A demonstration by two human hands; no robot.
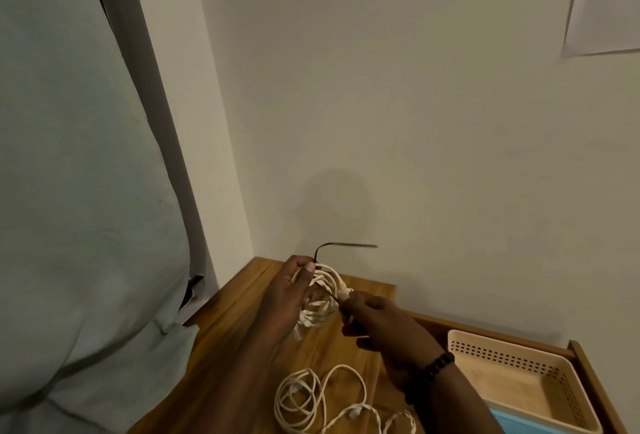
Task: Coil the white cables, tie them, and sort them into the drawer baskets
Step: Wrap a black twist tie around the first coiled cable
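Left hand (289, 298) grips a coiled white cable (320, 295) above the wooden cabinet top (228, 329). Right hand (374, 319) pinches one end of a dark tie (327, 250) that wraps the coil. A loose cable (311, 399) lies nearer on the top. Beige basket (519, 381) sits in the open drawer.

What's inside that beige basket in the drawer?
The beige basket shows only its bare bottom; no cable lies there. Its near left corner is hidden behind the right forearm, so that part cannot be checked.
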